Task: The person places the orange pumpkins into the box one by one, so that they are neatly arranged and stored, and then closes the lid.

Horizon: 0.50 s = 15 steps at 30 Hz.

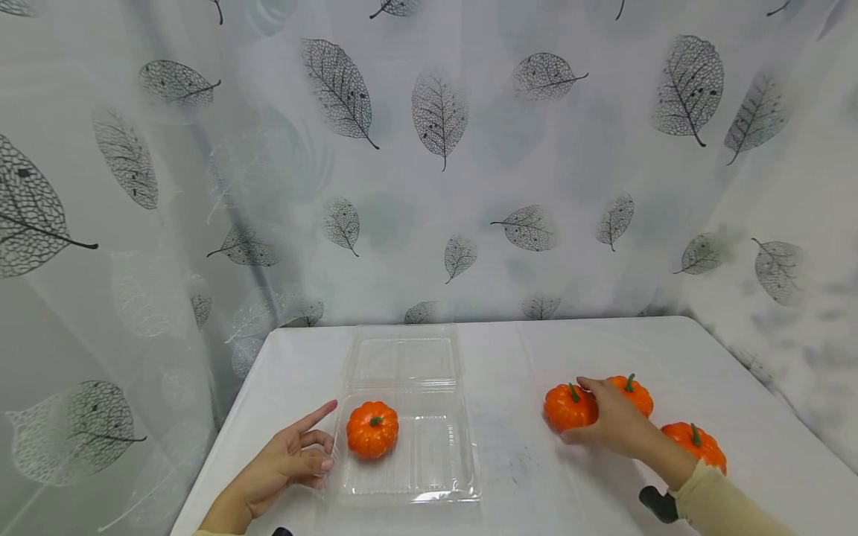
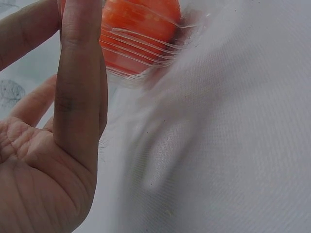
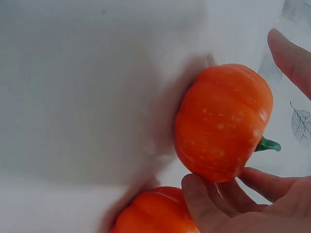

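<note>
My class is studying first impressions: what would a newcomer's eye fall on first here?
Likely the bright orange pumpkins: one sits left in the clear box, three on the right of the white table. The right grip is at the leftmost of those three. Behind, dark leaf prints stand out on the pale curtain.

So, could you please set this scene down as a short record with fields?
container: clear plastic, lid open, lying toward the curtain
inside: one orange pumpkin, on the left
outside: leftmost loose pumpkin, far loose pumpkin and right loose pumpkin, all toward the right of the table
left hand: beside the container's left edge, contact unclear
right hand: fingers spread around the leftmost loose pumpkin
backdrop: leaf-print curtain
</note>
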Tool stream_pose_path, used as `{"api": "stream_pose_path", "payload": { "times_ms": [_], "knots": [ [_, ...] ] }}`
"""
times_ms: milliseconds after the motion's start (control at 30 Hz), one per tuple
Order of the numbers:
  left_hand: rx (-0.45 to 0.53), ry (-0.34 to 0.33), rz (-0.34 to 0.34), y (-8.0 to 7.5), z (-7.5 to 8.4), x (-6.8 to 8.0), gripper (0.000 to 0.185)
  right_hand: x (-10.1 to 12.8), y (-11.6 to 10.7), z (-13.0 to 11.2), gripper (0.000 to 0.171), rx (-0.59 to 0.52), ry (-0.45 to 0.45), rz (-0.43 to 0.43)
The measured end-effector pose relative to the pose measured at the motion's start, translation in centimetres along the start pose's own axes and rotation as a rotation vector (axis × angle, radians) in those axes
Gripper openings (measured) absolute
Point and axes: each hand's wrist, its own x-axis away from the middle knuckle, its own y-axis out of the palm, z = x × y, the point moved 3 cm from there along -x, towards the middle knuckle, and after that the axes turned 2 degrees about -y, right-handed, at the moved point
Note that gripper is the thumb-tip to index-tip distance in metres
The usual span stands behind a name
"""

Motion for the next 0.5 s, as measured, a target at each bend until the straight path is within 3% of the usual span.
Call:
{"api": "stream_pose_path", "payload": {
  "times_ms": [200, 500],
  "knots": [
    [-0.003, 0.003, -0.001, 0.1, 0.1, 0.0, 0.089, 0.0, 0.7, 0.4, 0.115, -0.005, 0.045, -0.010],
    [-0.001, 0.018, -0.017, 0.0, -0.1, 0.0, 0.090, -0.2, 1.3, 1.2, 0.108, -0.074, 0.033, -0.009]
  ]
}}
